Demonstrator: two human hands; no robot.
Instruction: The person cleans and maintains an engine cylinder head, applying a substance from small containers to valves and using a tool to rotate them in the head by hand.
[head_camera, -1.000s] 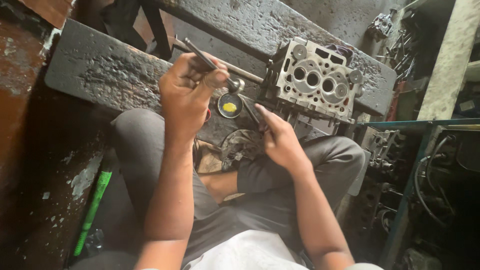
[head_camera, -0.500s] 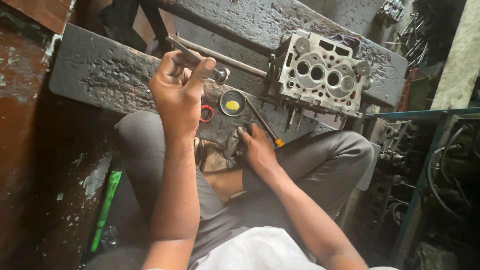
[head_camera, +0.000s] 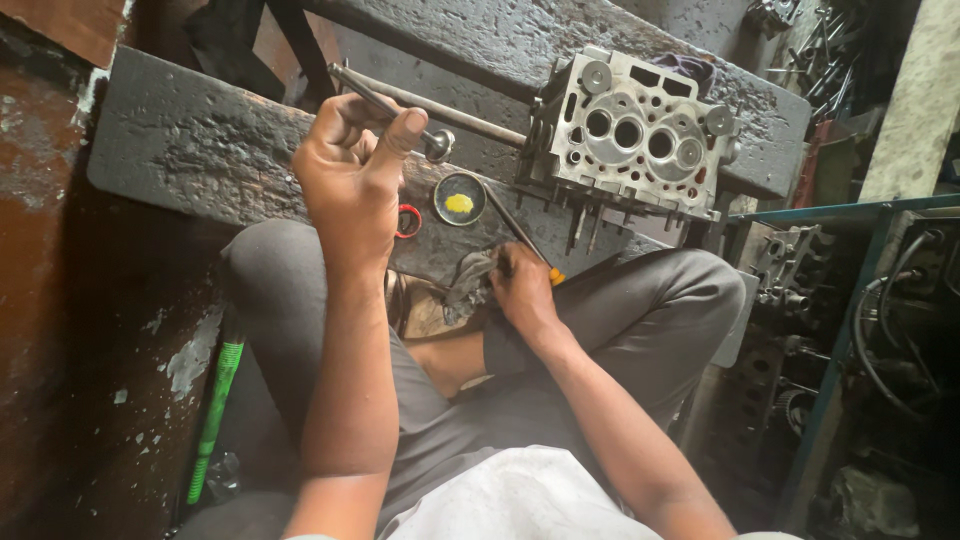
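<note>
The person sits with legs in grey trousers (head_camera: 640, 300) folded. A white cloth (head_camera: 510, 495) lies at the bottom of the view, nearest of all.

The right hand (head_camera: 522, 290) is low, between the knees. Its fingers are curled round a dirty grey rag (head_camera: 470, 275). A thin tool with an orange end (head_camera: 553, 275) lies just by this hand, at about 1 o'clock from it.

The left hand (head_camera: 350, 180) is higher up, at about 10 o'clock from the right hand. Its fingers and thumb pinch a thin metal engine valve (head_camera: 395, 108) by the stem. The round head of the valve sticks out at 3 o'clock from the thumb.

Just past the hands, on a dark wooden plank (head_camera: 190, 150), sits a small round tin with yellow paste (head_camera: 459, 200). A little red ring (head_camera: 408, 220) lies beside it, at 9 o'clock.

Farther off, at 2 o'clock from the tin, stands a big grey metal engine block part (head_camera: 635, 135) with round holes. A long metal rod (head_camera: 470, 112) lies at 9 o'clock from it, touching it.

A green stick (head_camera: 215, 415) leans far off at 8 o'clock.
</note>
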